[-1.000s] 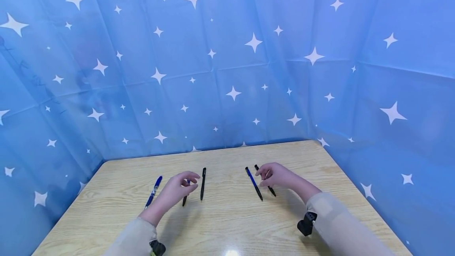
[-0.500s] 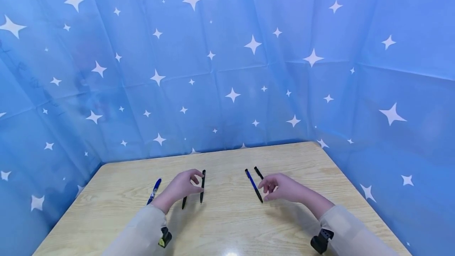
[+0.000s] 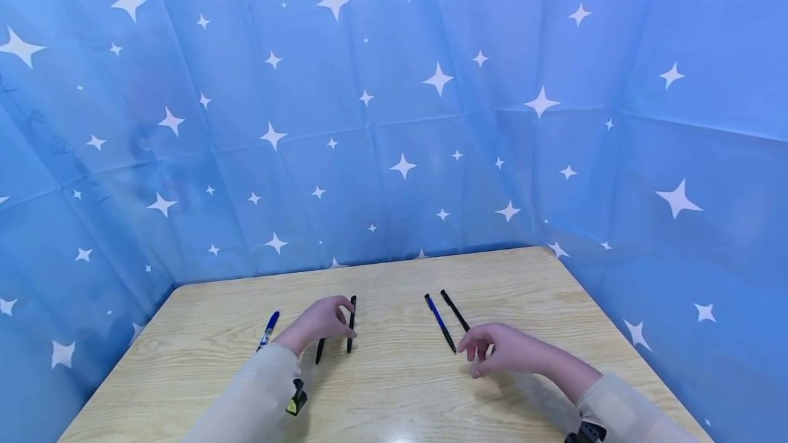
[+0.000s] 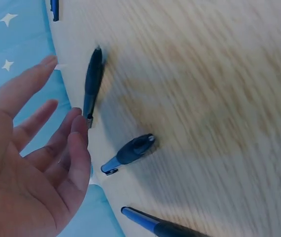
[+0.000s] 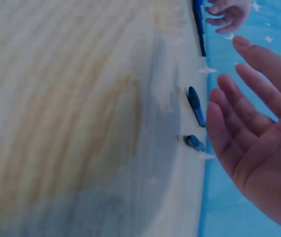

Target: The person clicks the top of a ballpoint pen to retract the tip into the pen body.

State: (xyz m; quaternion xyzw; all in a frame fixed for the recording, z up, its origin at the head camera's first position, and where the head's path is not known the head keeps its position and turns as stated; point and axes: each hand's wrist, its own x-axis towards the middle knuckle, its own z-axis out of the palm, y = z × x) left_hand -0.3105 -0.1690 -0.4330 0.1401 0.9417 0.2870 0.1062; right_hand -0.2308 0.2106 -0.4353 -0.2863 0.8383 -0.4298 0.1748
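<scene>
Head view. Left hand (image 3: 321,320): fingers loosely bent, nothing gripped; black pen (image 3: 351,320) at its 3 o'clock. Right hand (image 3: 501,348): likewise; second black pen (image 3: 455,310) at its 10 o'clock. Both pens on tabletop (image 3: 394,388).

Left hand (image 3: 323,320) with fingers (image 4: 79,163) loosely bent, right hand (image 3: 501,347) likewise, thumbs (image 5: 266,61) held apart, both arms (image 3: 563,368) stretched forward

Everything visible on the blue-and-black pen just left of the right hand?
Slim, straight pen, apparently plastic: blue barrel, black at the far end, a longer black section down to the near tip. Any print is too small to read. It lies flat on the table, slanted, its tip nearer and further right. The right hand is close to the tip but appears not to touch it. A black pen lies to its right, apart.
</scene>
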